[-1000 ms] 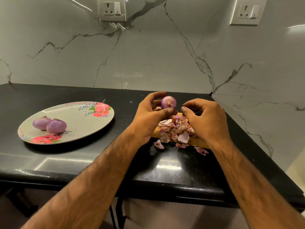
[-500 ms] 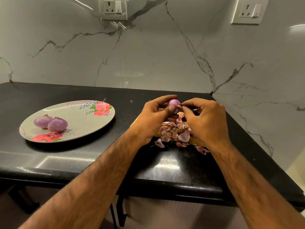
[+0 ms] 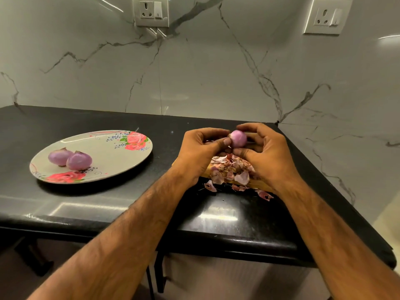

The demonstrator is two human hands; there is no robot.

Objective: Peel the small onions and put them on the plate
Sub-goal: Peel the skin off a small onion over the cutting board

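Observation:
A small purple onion (image 3: 238, 138) is held above the counter between both hands. My left hand (image 3: 200, 151) pinches it from the left with thumb and fingers, and my right hand (image 3: 267, 152) grips it from the right with curled fingers. Below the hands lies a pile of onion peels (image 3: 230, 172) on a yellow board (image 3: 258, 185), mostly hidden by the hands. Two peeled onions (image 3: 70, 158) lie side by side on the left part of a floral plate (image 3: 112, 154) to the left.
The black counter (image 3: 97, 200) ends at a front edge near me and a slanted right edge. A few loose peels (image 3: 263, 194) lie on the counter by the board. Marble walls with two power sockets (image 3: 150, 10) stand behind.
The onion has shifted slightly right and now sits between both hands; my right hand has closed onto it from the right. The plate and its onions are unchanged.

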